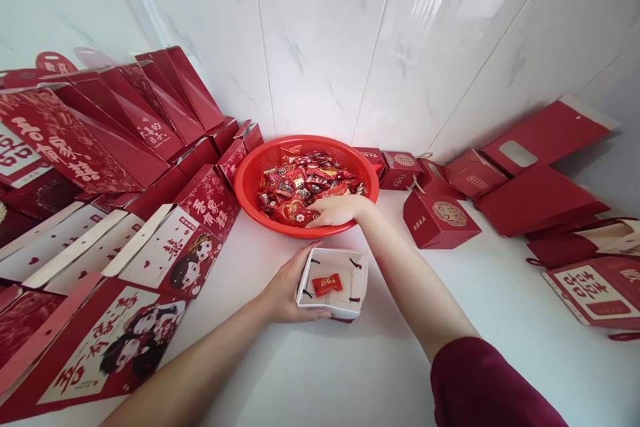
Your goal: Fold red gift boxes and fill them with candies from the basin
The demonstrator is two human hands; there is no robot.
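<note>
My left hand [293, 287] is closed around the side of a small white-lined gift box [343, 312], which is tipped so its open top faces me. One red wrapped candy [327, 285] lies inside, and short dark cords show at the box's corners. Just behind it stands a round red plastic basket [245, 190] full of wrapped candies [320, 173]. My right hand [337, 210] reaches into the front of the basket. Its thumb and fingers pinch the right end of a larger red candy packet [293, 212] with a heart print; the fingertips are partly hidden.
Rows of red and white printed gift boxes [155, 247] crowd the left side. Taller red boxes [145, 113] lean behind them. To the right are a small closed red box [443, 219] and several larger red boxes [545, 140]. A tiled wall [320, 47] rises behind the white table [280, 373].
</note>
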